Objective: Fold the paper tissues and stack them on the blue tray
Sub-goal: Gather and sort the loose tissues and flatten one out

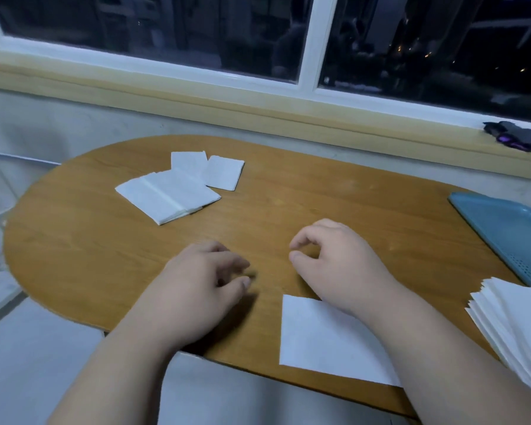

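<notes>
**A:** Where is the tissue to fold?

**B:** One flat sheet (319,338) lies at the near edge of the worktop (288,204), partly under the right forearm. A stack (515,326) of unfolded ones sits at the near right, just beside the near end of the tray (503,228).

**A:** And the hands?

**B:** Both hover over the wood beyond the sheet. The left hand (203,277) has its fingers loosely curled round nothing. The right hand (334,259) curls index and thumb toward each other, but nothing is pinched between them.

**A:** How will the sheet handle?

**B:** I'd judge it very light, thin and limp. It should tear or crumple easily and may slide on the smooth wood. Best to pinch it at the two corners of one edge, or pin one edge flat while the other is brought over.

**A:** Which way does it lie?

**B:** Flat, with its left edge running away from the person and its far left corner pointing toward the gap between the hands. The forearm hides its right part, so I can't tell its long axis.

**A:** Anything folded?

**B:** Three folded tissues (166,194) lie overlapping at the far left, well apart from the tray. The tray's long side runs from far left to near right, and no tissue shows on the part of it in view.
</notes>
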`<state>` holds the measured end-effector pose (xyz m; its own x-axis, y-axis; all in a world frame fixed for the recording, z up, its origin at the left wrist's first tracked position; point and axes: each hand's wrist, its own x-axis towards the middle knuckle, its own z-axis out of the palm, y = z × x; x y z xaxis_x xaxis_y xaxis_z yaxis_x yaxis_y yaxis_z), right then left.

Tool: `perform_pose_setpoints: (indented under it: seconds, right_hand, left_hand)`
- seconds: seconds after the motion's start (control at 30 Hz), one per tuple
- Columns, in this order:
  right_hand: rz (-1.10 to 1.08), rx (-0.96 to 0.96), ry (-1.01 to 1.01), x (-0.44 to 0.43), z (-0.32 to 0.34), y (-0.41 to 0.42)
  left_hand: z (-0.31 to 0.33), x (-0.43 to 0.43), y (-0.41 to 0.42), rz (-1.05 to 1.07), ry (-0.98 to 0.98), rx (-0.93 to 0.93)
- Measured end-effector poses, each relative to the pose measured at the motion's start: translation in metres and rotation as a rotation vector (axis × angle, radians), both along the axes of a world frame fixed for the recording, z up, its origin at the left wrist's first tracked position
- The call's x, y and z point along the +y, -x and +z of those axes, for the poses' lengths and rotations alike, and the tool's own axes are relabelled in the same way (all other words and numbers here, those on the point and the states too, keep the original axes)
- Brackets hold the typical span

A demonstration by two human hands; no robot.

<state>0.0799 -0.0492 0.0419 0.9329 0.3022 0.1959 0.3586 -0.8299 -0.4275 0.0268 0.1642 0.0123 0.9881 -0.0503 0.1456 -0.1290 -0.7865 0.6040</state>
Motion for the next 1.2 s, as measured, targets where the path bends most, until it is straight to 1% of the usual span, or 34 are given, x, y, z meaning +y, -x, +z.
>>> perform_pose_setpoints:
  seconds: [0.1, 0.2, 0.3, 0.53, 0.63, 0.8, 1.07, 1.2]
  right_hand:
    - [0.004, 0.032, 0.011, 0.040, 0.001, -0.036]
    - [-0.038, 0.062, 0.019, 0.075, -0.003, -0.075]
    - [-0.098, 0.115, 0.006, 0.101, -0.013, -0.112]
    - [-0.206, 0.134, -0.044, 0.138, -0.027, -0.177]
    - [-0.259, 0.166, -0.035, 0.149, -0.030, -0.193]
    - [-0.327, 0.161, -0.010, 0.158, -0.034, -0.205]
    - [-0.336, 0.203, -0.086, 0.154, -0.029, -0.212]
    - [-0.318, 0.216, -0.070, 0.150, -0.025, -0.212]
  left_hand:
    - [-0.002, 0.014, -0.010, 0.103, 0.094, 0.000]
    - [-0.007, 0.027, -0.020, 0.162, 0.125, -0.005]
    - [-0.008, 0.036, -0.028, 0.200, 0.159, -0.003]
    - [-0.011, 0.050, -0.039, 0.244, 0.208, -0.024]
    - [-0.012, 0.052, -0.042, 0.249, 0.223, -0.024]
    - [-0.013, 0.051, -0.048, 0.247, 0.213, -0.029]
    - [-0.011, 0.050, -0.049, 0.257, 0.216, -0.019]
    - [-0.010, 0.049, -0.048, 0.257, 0.214, -0.014]
